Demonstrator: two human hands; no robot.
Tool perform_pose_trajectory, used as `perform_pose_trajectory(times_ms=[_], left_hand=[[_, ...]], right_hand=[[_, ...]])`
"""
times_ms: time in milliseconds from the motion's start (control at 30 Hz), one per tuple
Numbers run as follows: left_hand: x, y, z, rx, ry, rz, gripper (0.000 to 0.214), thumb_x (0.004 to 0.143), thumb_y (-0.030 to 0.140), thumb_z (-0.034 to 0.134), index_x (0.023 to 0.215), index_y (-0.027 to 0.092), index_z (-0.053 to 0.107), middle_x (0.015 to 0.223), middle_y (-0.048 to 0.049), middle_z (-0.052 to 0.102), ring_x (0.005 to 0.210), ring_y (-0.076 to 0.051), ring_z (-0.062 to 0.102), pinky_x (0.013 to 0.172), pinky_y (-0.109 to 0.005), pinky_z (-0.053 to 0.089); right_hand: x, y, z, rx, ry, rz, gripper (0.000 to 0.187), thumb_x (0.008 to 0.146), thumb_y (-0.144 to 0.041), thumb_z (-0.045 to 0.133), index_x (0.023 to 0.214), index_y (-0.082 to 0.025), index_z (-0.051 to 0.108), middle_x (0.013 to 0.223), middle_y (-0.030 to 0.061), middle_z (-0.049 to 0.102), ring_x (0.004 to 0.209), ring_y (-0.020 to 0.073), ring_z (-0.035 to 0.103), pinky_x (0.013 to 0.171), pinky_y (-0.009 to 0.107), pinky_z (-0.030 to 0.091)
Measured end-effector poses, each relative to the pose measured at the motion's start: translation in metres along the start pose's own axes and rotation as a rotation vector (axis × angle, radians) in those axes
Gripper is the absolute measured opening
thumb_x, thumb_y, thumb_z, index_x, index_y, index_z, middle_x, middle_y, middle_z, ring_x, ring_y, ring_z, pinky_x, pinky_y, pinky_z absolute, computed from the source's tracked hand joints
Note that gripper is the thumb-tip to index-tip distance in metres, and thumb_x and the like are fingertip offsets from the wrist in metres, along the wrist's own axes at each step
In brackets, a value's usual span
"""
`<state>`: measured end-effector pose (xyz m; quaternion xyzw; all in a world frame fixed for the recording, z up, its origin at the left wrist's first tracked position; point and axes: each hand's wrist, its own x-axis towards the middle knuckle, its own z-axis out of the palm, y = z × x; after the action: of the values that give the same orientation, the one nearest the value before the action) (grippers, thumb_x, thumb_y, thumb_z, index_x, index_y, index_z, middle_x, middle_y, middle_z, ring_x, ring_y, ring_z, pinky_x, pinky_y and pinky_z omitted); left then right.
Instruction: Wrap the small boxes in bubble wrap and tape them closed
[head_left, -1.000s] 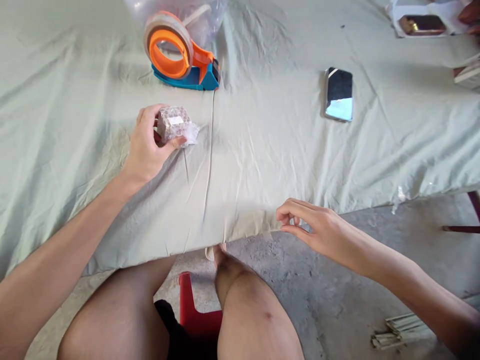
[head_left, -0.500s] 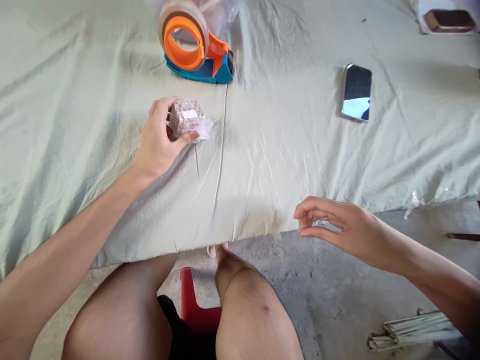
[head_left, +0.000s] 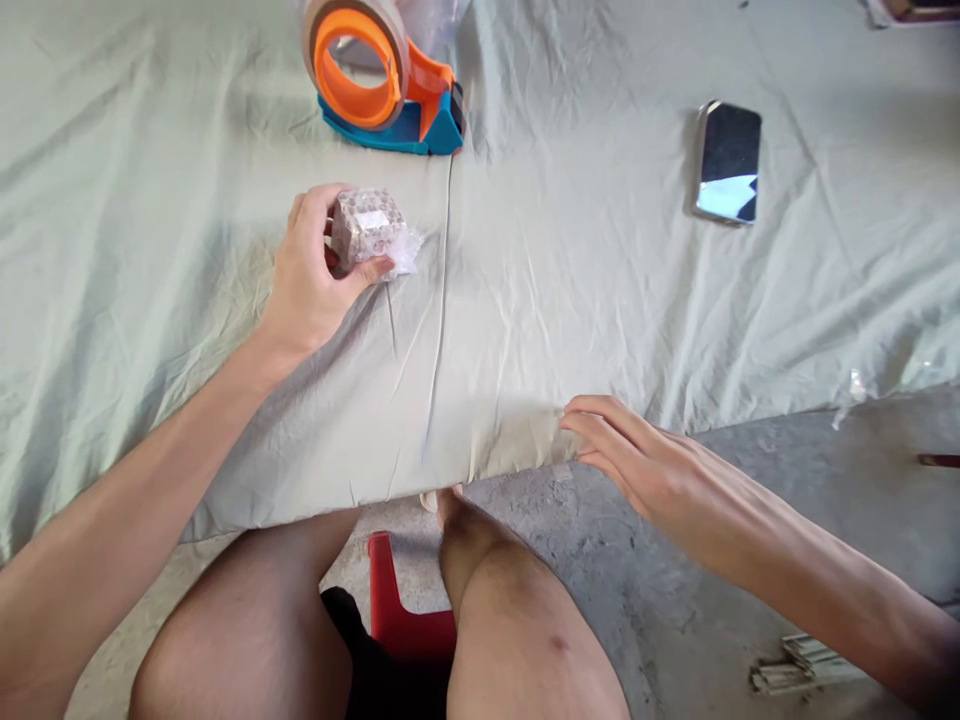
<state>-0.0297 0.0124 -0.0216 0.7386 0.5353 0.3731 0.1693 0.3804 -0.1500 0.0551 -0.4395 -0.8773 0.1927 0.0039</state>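
The left hand (head_left: 311, 265) is gripping on the near side of the tape dispenser (head_left: 397, 85); the right hand (head_left: 637, 450) is reaching back-up, well right of it.

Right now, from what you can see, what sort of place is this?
Probably a simple packing workspace: an orange-and-blue plastic tape dispenser stands on a wrinkled, pale-green cloth-covered table, where the left hand holds a small, brownish, bubble-wrapped box.

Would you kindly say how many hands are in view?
2: the left hand holds the bubble-wrapped item; the right hand is at the near edge of the cloth.
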Motion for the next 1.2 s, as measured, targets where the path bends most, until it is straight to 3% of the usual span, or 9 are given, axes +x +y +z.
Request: perform_pose_trajectory(times_ms=[167,233,333,433,500,633,767,967,1200], left_hand=[[0.000,-0.003,0.000,-0.024,-0.003,0.022,0.080,0.096,0.080,0.082,0.151,0.030,0.053,0.151,-0.0112,0.066,0.120,-0.026,0.071,0.091,-0.043,0.066],[0.000,-0.004,0.001,-0.025,0.009,0.031,0.083,0.094,0.085,0.079,0.150,0.031,0.054,0.150,-0.0112,0.067,0.118,-0.026,0.071,0.088,-0.043,0.066],[0.000,-0.006,0.003,-0.025,0.044,0.050,0.086,0.091,0.090,0.078,0.148,0.029,0.057,0.146,-0.0117,0.070,0.116,-0.027,0.073,0.085,-0.041,0.066],[0.000,-0.008,0.004,-0.030,0.066,0.075,0.089,0.089,0.091,0.080,0.147,0.027,0.059,0.144,-0.0130,0.071,0.114,-0.026,0.074,0.081,-0.039,0.065],[0.000,-0.009,0.004,-0.028,0.073,0.088,0.087,0.090,0.088,0.082,0.147,0.027,0.059,0.144,-0.0131,0.072,0.114,-0.026,0.075,0.079,-0.038,0.065],[0.000,-0.007,0.003,-0.015,0.059,0.073,0.074,0.093,0.069,0.090,0.147,0.030,0.058,0.144,-0.0102,0.072,0.116,-0.025,0.074,0.083,-0.036,0.065],[0.001,-0.002,0.002,0.009,0.022,0.018,0.072,0.089,0.038,0.097,0.148,0.029,0.055,0.146,-0.0078,0.070,0.115,-0.023,0.072,0.089,-0.038,0.065],[0.001,0.007,0.000,0.009,-0.003,-0.036,0.073,0.088,0.027,0.094,0.149,0.026,0.054,0.150,-0.0089,0.068,0.118,-0.025,0.069,0.095,-0.042,0.064],[0.001,0.010,0.000,-0.006,0.000,-0.050,0.072,0.089,0.024,0.094,0.149,0.025,0.054,0.150,-0.0094,0.067,0.120,-0.026,0.069,0.098,-0.045,0.063]], right_hand=[[0.013,-0.001,-0.007,-0.257,0.067,-0.050,0.041,0.115,-0.018,0.042,0.154,-0.017,0.054,0.147,0.0222,0.070,0.117,0.0390,0.079,0.088,0.052,0.067],[0.022,0.005,-0.011,-0.352,0.107,-0.038,0.056,0.114,-0.024,0.046,0.169,-0.013,0.041,0.163,0.0303,0.060,0.146,0.0510,0.067,0.107,0.066,0.063],[0.040,0.020,-0.014,-0.405,0.095,0.003,0.108,0.106,-0.035,0.069,0.185,-0.018,-0.002,0.190,0.0320,0.020,0.175,0.0568,0.027,0.135,0.080,0.035],[0.055,0.037,-0.011,-0.373,0.009,0.014,0.160,0.083,-0.042,0.097,0.182,-0.026,-0.027,0.194,0.0259,0.000,0.178,0.0571,0.015,0.143,0.080,0.018],[0.059,0.046,-0.010,-0.344,-0.052,0.000,0.173,0.073,-0.041,0.103,0.180,-0.027,-0.032,0.194,0.0227,-0.007,0.179,0.0560,0.009,0.145,0.079,0.013],[0.053,0.059,-0.014,-0.178,-0.173,0.001,0.157,0.086,-0.049,0.093,0.181,-0.035,-0.031,0.193,0.0091,-0.022,0.180,0.0486,-0.005,0.146,0.077,0.013],[0.044,0.066,-0.013,0.049,-0.226,0.119,0.131,0.097,-0.061,0.082,0.186,-0.043,-0.013,0.194,0.0006,-0.018,0.179,0.0456,-0.009,0.144,0.077,0.020],[0.043,0.061,0.008,0.160,-0.038,0.183,0.102,0.104,-0.060,0.076,0.186,-0.041,0.018,0.197,0.0043,0.001,0.181,0.0446,0.001,0.141,0.080,0.026],[0.039,0.042,0.011,0.080,0.067,0.144,0.090,0.108,-0.046,0.070,0.184,-0.038,0.023,0.198,0.0046,0.002,0.182,0.0432,0.003,0.143,0.081,0.019]])
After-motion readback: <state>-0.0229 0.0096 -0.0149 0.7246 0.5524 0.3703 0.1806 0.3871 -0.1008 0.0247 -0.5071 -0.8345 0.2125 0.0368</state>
